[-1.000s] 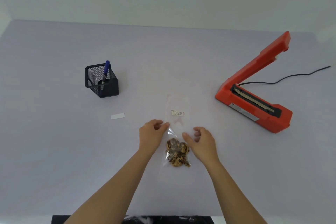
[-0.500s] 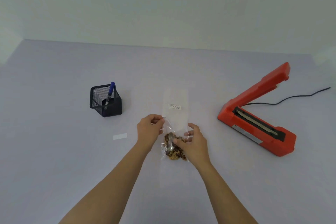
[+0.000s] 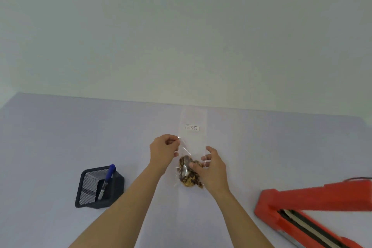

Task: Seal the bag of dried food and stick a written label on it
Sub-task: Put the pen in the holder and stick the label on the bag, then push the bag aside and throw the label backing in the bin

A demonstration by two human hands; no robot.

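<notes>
A clear plastic bag (image 3: 192, 141) is lifted upright over the table, with brown dried food (image 3: 188, 175) gathered at its bottom. A small printed label (image 3: 192, 127) is stuck near its top. My left hand (image 3: 164, 152) pinches the bag's left edge. My right hand (image 3: 211, 167) grips the right side beside the food, thumb across the front. The orange heat sealer (image 3: 306, 209) stands with its arm raised at the lower right.
A black mesh holder (image 3: 96, 189) with a blue pen (image 3: 107, 179) sits at the left on the pale table (image 3: 60, 137). A black cable (image 3: 360, 178) runs behind the sealer. A plain wall rises behind the table.
Both hands have picked the bag up off the table and raised it upright. The camera has tilted upward, so the small white strip on the table has left the view.
</notes>
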